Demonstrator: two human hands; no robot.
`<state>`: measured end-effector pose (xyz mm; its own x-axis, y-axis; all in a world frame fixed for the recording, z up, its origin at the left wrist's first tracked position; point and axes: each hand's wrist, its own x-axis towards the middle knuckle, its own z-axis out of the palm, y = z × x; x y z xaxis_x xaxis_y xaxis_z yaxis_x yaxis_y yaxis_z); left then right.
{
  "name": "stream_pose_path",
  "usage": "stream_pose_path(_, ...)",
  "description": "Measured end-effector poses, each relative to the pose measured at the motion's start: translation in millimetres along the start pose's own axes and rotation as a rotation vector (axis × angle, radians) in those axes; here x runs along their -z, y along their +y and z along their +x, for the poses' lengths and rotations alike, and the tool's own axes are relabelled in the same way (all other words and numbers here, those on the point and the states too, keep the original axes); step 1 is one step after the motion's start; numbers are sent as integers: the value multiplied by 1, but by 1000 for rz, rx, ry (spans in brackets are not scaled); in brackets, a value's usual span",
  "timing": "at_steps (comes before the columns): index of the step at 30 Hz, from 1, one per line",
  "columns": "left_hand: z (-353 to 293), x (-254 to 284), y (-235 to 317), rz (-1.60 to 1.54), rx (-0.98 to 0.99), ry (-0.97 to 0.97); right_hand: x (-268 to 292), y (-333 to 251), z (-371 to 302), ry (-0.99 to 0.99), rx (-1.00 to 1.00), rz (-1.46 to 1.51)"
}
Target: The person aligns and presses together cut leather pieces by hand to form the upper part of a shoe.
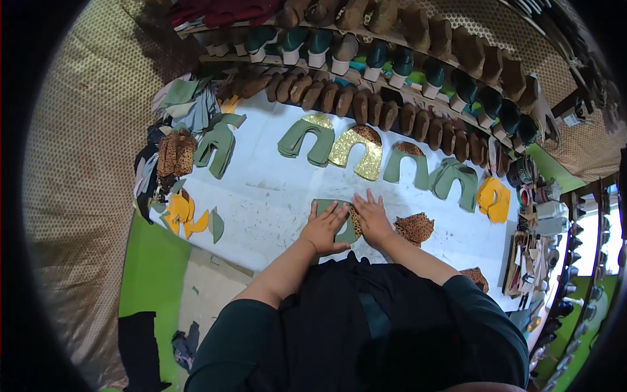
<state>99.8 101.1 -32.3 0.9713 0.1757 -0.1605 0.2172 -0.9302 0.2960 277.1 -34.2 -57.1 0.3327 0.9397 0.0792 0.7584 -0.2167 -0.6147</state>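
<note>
At the near edge of the white-covered table, a green shoe-upper piece (347, 236) with a leopard-print part (356, 221) joined or laid along its right side lies flat under my hands. My left hand (324, 228) presses on the green part with its fingers spread. On the leopard-print side, my right hand (373, 221) rests flat, fingers stretched out, covering some of it. Just right of that hand is a crumpled leopard-print piece (414, 230). Neither hand grips anything.
Along the far side lie green U-shaped pieces (307, 140), a gold glitter piece (371, 155), a green-and-leopard piece (418, 171) and yellow pieces (494, 201). More yellow cutouts (181, 212) lie left. Shelves of brown shoe lasts (361, 104) stand behind; tools (522, 261) sit right.
</note>
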Motion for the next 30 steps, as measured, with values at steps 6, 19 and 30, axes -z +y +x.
stream_pose_path(6,4,8,6,67,-27,6,9,-12,-31,-188,107,-314)
stream_pose_path(19,-24,-23,22,70,13,75,28,2,-70,-423,279,-255)
stream_pose_path(30,-31,-25,27,67,-45,30,14,-10,-3,-326,53,-392)
